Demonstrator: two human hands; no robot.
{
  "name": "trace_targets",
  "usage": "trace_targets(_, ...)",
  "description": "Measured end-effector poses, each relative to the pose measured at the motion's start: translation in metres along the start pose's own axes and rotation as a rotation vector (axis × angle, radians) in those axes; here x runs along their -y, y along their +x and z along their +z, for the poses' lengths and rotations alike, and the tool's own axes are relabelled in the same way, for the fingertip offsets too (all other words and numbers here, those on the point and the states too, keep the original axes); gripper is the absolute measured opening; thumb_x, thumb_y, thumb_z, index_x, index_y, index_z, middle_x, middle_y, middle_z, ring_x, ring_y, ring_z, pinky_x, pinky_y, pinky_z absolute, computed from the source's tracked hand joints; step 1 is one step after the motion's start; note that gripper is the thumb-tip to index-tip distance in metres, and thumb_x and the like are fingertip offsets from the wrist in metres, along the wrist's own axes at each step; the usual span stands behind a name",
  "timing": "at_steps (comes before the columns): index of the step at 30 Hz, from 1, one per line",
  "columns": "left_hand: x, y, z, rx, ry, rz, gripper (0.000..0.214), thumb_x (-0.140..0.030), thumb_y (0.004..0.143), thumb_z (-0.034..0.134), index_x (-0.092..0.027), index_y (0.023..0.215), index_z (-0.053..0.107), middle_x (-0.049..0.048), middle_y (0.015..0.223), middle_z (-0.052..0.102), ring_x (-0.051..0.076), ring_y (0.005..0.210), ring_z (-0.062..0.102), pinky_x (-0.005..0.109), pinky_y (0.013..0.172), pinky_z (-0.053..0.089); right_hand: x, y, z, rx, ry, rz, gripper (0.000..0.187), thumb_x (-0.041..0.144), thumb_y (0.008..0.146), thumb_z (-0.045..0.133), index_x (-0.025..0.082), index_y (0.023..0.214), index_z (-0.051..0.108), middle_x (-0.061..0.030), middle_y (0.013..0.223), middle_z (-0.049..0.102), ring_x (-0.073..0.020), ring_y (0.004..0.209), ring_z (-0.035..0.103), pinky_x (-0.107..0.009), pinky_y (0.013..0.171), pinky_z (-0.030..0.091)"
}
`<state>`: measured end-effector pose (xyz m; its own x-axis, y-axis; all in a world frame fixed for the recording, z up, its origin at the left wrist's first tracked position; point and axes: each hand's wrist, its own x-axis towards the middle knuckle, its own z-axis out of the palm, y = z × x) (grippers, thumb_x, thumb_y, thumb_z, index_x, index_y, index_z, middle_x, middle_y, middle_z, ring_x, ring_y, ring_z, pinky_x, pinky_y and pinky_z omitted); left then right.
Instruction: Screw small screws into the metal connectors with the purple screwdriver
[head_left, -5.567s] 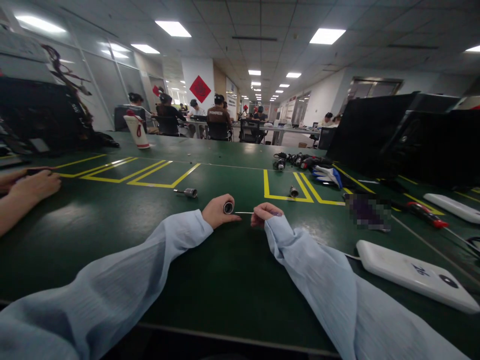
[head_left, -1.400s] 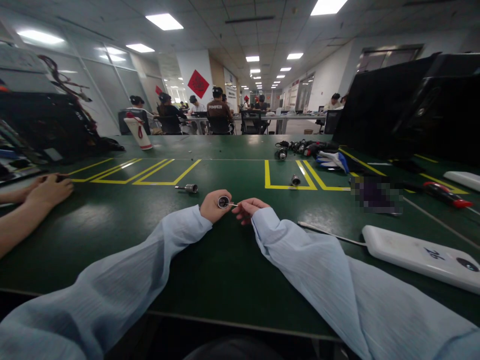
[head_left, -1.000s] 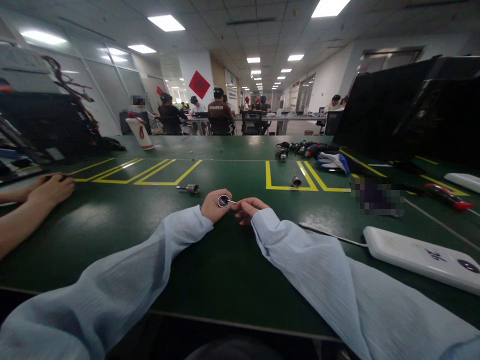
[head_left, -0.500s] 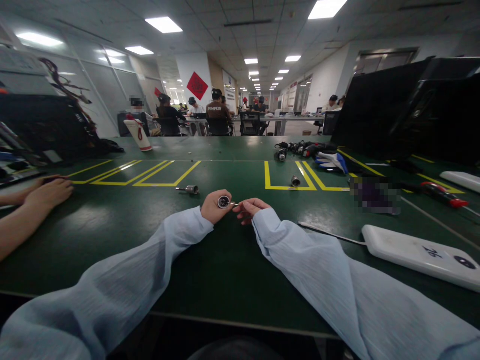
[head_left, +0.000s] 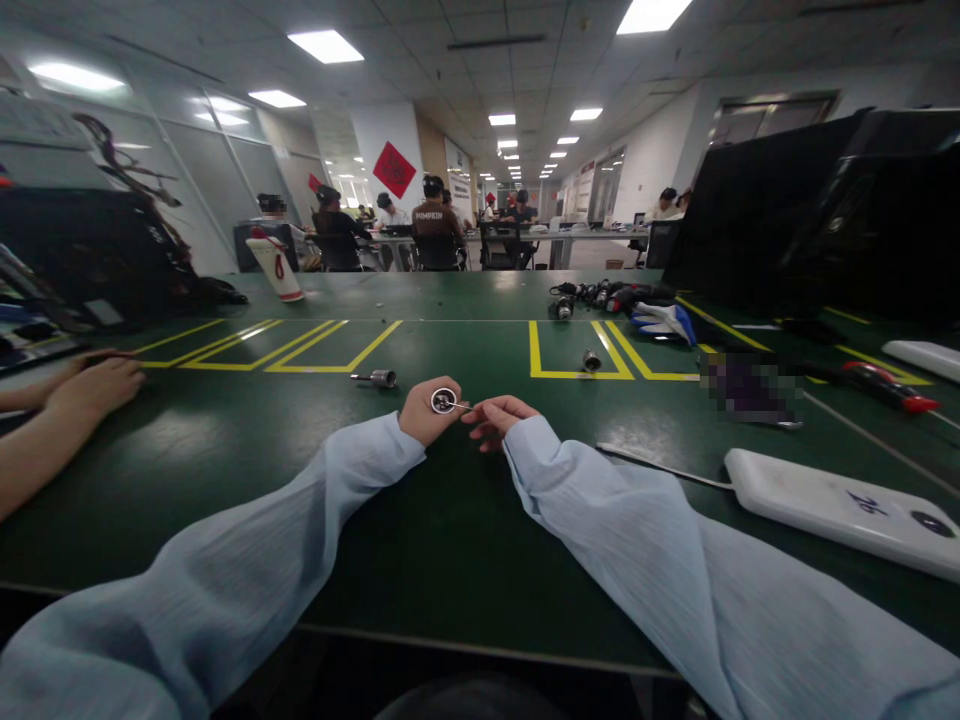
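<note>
My left hand point(head_left: 420, 418) is wrapped around a round metal connector point(head_left: 443, 401), its dark, ringed end face turned toward me. Between the fingertips of my right hand point(head_left: 501, 415) is a thin metal rod point(head_left: 463, 406), which points left with its tip at the connector's face. Whether the tip is inside the connector is too small to tell. Just beyond my left hand, a metal connector with a narrow stem point(head_left: 385, 379) lies on its side on the green table point(head_left: 442, 560). Another short metal connector point(head_left: 591, 360) sits on a yellow line to the right.
At right lie a white power bank point(head_left: 810, 495) with a cable, a red-and-black screwdriver point(head_left: 881, 388), gloves point(head_left: 664, 322) and a pile of dark connectors point(head_left: 592, 297). A white cup point(head_left: 276, 265) leans at back left. Another person's hands point(head_left: 101, 385) rest at the left.
My left hand has shifted very slightly left, and the connector's face is turned a little more toward me. The rod still points at it from my right hand.
</note>
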<state>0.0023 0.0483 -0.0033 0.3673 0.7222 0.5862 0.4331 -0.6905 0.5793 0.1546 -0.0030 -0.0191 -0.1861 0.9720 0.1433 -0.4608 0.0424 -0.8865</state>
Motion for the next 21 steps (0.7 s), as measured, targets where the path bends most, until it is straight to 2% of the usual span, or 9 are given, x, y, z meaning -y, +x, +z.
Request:
trace_targets(3, 0.002, -0.001, 0.001, -0.031, 0.082, 0.022, 0.016, -0.027, 0.064, 0.058, -0.014, 0.059, 0.048, -0.0031, 0.054, 0.046, 0.008, 0.05, 0.043, 0.02, 0.047, 0.035, 0.002, -0.003, 0.002, -0.06, -0.061, -0.067, 0.02, 0.036, 0.064, 0.062, 0.017, 0.069, 0.058, -0.0017, 0.068, 0.066, -0.0101, 0.052, 0.057, -0.02, 0.043, 0.044)
trace_targets(7, 0.006, -0.002, 0.001, -0.062, 0.222, 0.045, 0.013, -0.024, 0.065, 0.056, -0.015, 0.059, 0.049, -0.0027, 0.055, 0.048, 0.009, 0.052, 0.045, 0.02, 0.049, 0.035, 0.001, -0.008, 0.008, -0.14, -0.285, -0.212, 0.018, 0.034, 0.068, 0.056, 0.016, 0.069, 0.057, -0.003, 0.066, 0.065, -0.0102, 0.05, 0.055, -0.021, 0.043, 0.042)
trace_targets(14, 0.004, -0.002, 0.001, 0.024, 0.288, 0.123, 0.009, -0.021, 0.066, 0.053, -0.015, 0.061, 0.049, -0.0026, 0.056, 0.048, 0.01, 0.053, 0.045, 0.021, 0.051, 0.036, -0.006, -0.014, 0.014, -0.195, -0.682, -0.413, 0.018, 0.033, 0.071, 0.052, 0.017, 0.069, 0.06, -0.0028, 0.068, 0.063, -0.0132, 0.06, 0.055, -0.026, 0.059, 0.044)
trace_targets(17, 0.003, -0.002, 0.001, 0.046, 0.287, 0.123, 0.01, -0.022, 0.067, 0.053, -0.015, 0.061, 0.048, -0.0027, 0.056, 0.047, 0.009, 0.052, 0.044, 0.02, 0.049, 0.035, -0.005, -0.012, 0.011, -0.194, -0.663, -0.37, 0.016, 0.032, 0.071, 0.053, 0.018, 0.066, 0.06, -0.0025, 0.066, 0.063, -0.0133, 0.058, 0.054, -0.026, 0.057, 0.043)
trace_targets(21, 0.005, -0.002, 0.001, 0.073, 0.29, 0.119, 0.013, -0.025, 0.068, 0.053, -0.016, 0.06, 0.048, -0.003, 0.054, 0.046, 0.009, 0.05, 0.043, 0.02, 0.048, 0.034, -0.003, -0.008, 0.006, -0.136, -0.474, -0.236, 0.015, 0.031, 0.069, 0.055, 0.018, 0.063, 0.059, -0.0022, 0.062, 0.064, -0.0131, 0.057, 0.056, -0.025, 0.052, 0.043)
